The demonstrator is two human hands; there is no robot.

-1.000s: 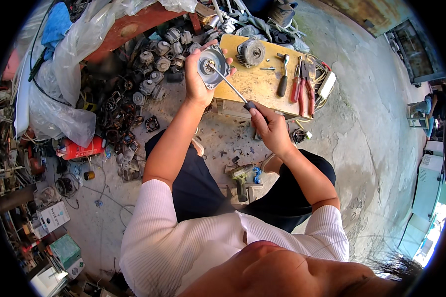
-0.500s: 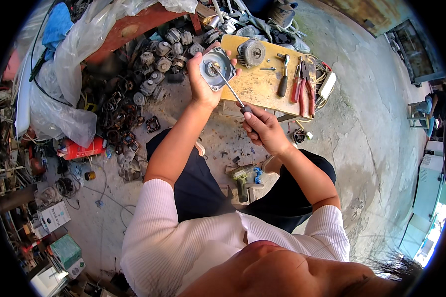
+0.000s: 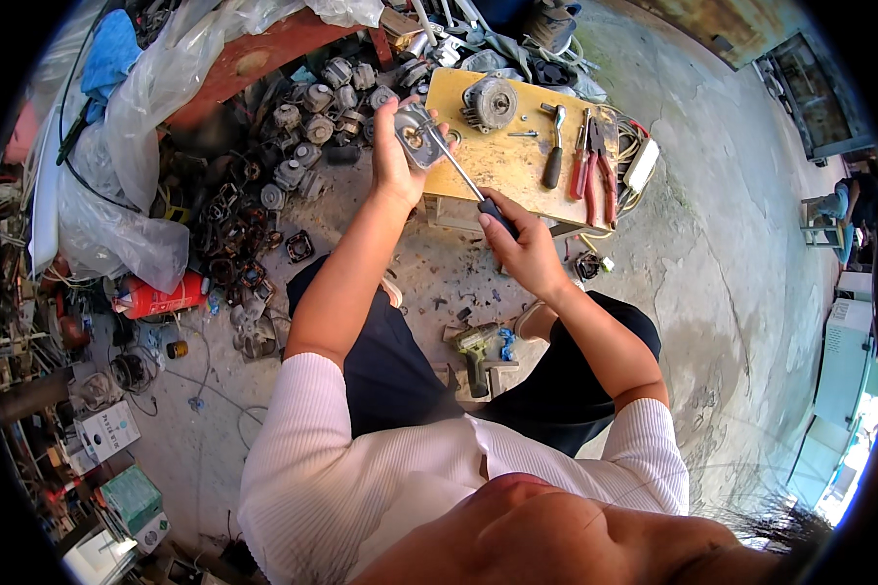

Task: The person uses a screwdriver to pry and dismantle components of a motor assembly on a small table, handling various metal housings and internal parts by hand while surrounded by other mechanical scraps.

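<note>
My left hand point(image 3: 392, 168) holds a grey metal motor end cover point(image 3: 415, 138) above the near left corner of a yellow workbench top point(image 3: 512, 175). The cover is tilted, with its hub opening turned partly toward my right. In my right hand point(image 3: 529, 252) is a screwdriver point(image 3: 498, 216) with a dark handle, my fingers closed round it. Its long shaft slants up and left to the cover. Whether the tip sits inside the hub or only touches its edge, I cannot tell. A grey electric motor point(image 3: 490, 103) stands on the bench beyond my left hand.
On the bench lie a ratchet wrench point(image 3: 554, 146), a red-handled screwdriver point(image 3: 580, 161), red-handled pliers point(image 3: 600, 166) and a bolt point(image 3: 524, 134). Several old motors point(image 3: 312, 127) are heaped at the left. A cordless drill point(image 3: 475, 356) is between my legs. A red cylinder point(image 3: 166, 292) lies at the left.
My left hand has tilted the end cover and shifted it slightly. The right hand has moved a little right and changed its grip, so more of the screwdriver's handle shows.
</note>
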